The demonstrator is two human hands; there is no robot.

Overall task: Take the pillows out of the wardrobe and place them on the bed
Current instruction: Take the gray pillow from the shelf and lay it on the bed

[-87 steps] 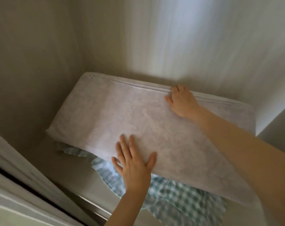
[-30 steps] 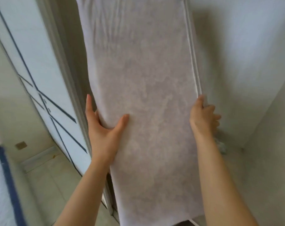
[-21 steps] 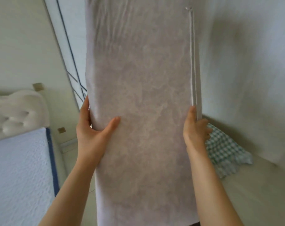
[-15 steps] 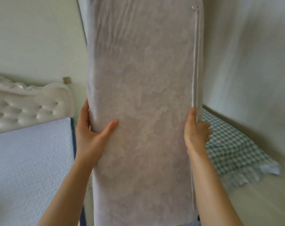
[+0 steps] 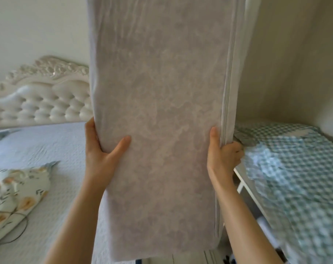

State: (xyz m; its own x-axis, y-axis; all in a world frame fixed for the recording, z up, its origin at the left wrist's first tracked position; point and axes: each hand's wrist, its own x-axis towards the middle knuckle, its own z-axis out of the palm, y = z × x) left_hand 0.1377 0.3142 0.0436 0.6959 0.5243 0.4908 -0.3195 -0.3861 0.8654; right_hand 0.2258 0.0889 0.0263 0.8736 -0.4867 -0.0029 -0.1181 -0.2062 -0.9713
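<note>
A long pale grey pillow (image 5: 162, 111) with a zip down its right edge stands upright in front of me, filling the middle of the head view. My left hand (image 5: 101, 155) clamps its left edge, thumb across the front. On the zip side, my right hand (image 5: 221, 157) grips the right edge. The bed (image 5: 53, 149) with a white quilted cover lies to the left, behind the pillow. A floral pillow (image 5: 15, 197) lies on the bed at the lower left. The wardrobe shelf (image 5: 245, 189) is at the right.
A cream tufted headboard (image 5: 42, 98) stands at the back left of the bed. A green checked cloth (image 5: 295, 178) covers the wardrobe shelf at the right. A beige wardrobe wall (image 5: 295, 63) rises above it.
The grey pillow has been lifted off the checked cloth in the wardrobe and turned upright. My view has swung left, so the bed, headboard and floral pillow have come into sight.
</note>
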